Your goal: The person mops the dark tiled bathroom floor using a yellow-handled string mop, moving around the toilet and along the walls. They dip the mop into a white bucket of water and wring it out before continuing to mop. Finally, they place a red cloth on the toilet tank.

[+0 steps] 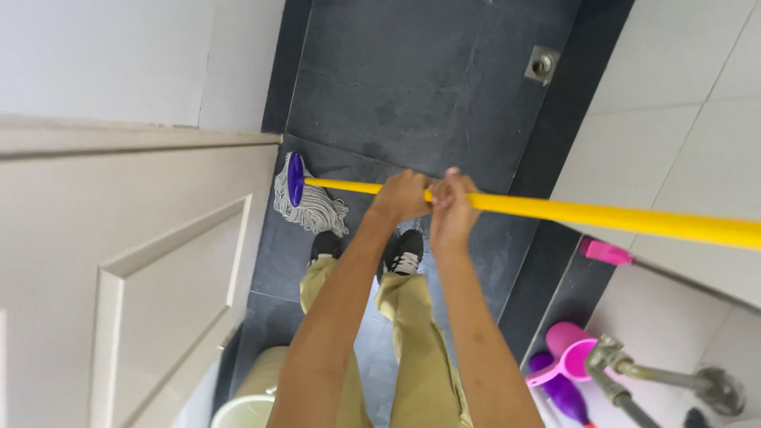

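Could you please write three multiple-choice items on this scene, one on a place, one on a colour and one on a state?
1. Where does the mop head rest?
A. on the dark floor by the door
B. in the bucket
C. on the wall tap

2. What colour is the mop handle?
A. pink
B. yellow
C. white

3. How is the handle held?
A. by one hand
B. by both hands
C. by none

Answers: 1 A, its strings lie on the floor beside the door. 2 B, the handle is yellow. 3 B, left hand and right hand both grip it.
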